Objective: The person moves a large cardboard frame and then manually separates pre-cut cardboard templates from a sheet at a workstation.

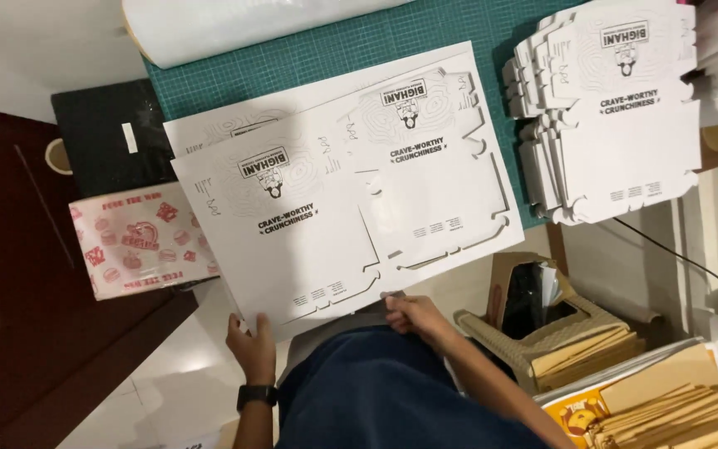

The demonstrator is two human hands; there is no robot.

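Top sheet (292, 241) covers most of the sheets under it, so no. of sheets can't be told. Left hand (251, 345) has its fingertips tucked under the sheet's near corner; right hand (413, 316) partly behind the near edge. White roll (234, 25), beyond the sheet, cut off by top edge. Stack of cut boxes (617, 108), right of the sheet, runs past top edge; count unclear. Box of brown envelopes (675, 407), near-right of the sheet, cut off at bottom. Small print on the sheet too tiny to read.
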